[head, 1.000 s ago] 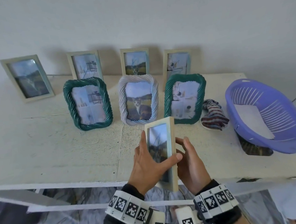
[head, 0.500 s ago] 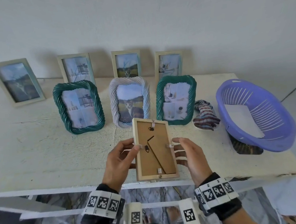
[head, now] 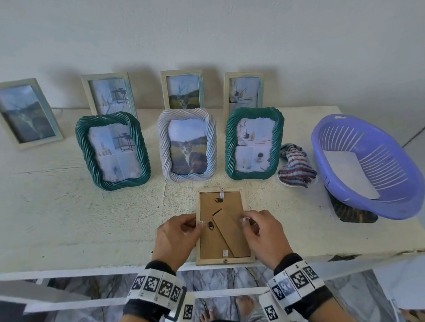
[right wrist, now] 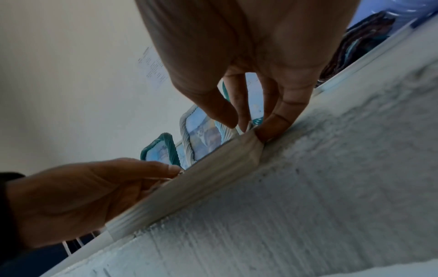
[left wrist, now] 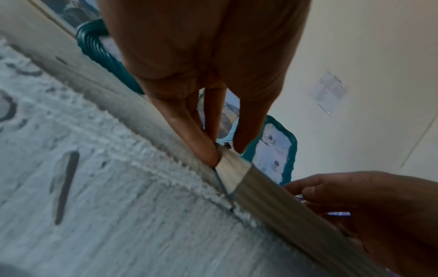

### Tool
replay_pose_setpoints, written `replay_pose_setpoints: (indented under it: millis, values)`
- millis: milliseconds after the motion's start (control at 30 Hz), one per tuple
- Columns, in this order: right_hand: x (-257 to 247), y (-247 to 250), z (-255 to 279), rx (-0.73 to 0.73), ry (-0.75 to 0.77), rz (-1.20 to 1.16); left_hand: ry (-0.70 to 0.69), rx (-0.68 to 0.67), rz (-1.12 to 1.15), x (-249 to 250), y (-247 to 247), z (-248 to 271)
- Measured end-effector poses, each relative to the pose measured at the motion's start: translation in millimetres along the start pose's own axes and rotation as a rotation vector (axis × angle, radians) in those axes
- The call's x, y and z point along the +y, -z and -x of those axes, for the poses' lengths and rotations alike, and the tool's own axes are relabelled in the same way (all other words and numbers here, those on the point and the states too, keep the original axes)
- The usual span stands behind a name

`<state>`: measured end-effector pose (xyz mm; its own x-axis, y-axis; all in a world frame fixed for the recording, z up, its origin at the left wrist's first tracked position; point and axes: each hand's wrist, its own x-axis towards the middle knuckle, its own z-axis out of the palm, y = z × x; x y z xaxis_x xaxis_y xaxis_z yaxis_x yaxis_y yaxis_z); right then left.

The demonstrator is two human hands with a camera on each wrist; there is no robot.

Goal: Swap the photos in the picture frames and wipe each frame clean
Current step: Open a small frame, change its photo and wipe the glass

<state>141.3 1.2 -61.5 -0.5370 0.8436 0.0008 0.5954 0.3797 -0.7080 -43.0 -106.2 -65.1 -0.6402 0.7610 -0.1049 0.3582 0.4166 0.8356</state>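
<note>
The small wooden frame [head: 222, 225] is lying face down at the desk's [head: 67, 215] near edge, cardboard back up, its bottom just overhanging. The left hand [head: 176, 239] is pinching the retaining tab on the frame's left side with curled fingers, and the right hand [head: 262, 230] is pinching the tab on its right side. The step in hand looks like freeing the backing to reach the photo. Next, each tab probably needs turning aside before the backing lifts. Three rope-edged frames are standing just behind, a striped cloth [head: 296, 169] and purple basket [head: 401, 167] toward the right edge.
</note>
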Motion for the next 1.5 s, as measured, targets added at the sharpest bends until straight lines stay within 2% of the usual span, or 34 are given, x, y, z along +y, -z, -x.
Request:
replay_pose_setpoints:
  millis: [200,467,767,933,1033,1133,1233,1367,1500]
  values:
    - [-5.1,-3.2,-5.9,-0.028,0.019,0.096,-0.100,0.012,-0.146,6.0,-3.1,-3.7]
    - [-5.5,-0.5,-14.1,-0.095,0.028,0.155,-0.065,0.078,-0.267,9.3,-13.0,-10.5]
    - [0.8,9.6,-15.8,-0.164,0.025,0.070,-0.020,0.043,-0.277,12.2,-16.3,-18.3]
    - [-6.2,16.3,-26.1,-0.182,0.035,0.152,-0.027,-0.006,-0.187,5.8,-11.3,-18.7]
    - [-15.6,19.6,-42.3,-0.124,0.096,0.290,-0.027,-0.032,-0.124,1.5,-7.5,-18.0]
    - [-28.3,19.9,-64.9,-0.138,0.202,0.399,-0.028,-0.039,-0.086,-0.5,-4.6,-17.8]
    - [-36.9,21.0,-89.2,-0.220,0.293,0.451,-0.036,-0.039,-0.081,-1.5,-3.4,-17.5]
    - [-43.3,19.7,-110.3,-0.361,0.341,0.557,-0.028,-0.044,-0.075,-2.0,-3.8,-17.7]
    - [-43.8,16.1,-119.7,-0.407,0.356,0.620,-0.034,-0.039,-0.076,-2.4,-3.2,-18.3]
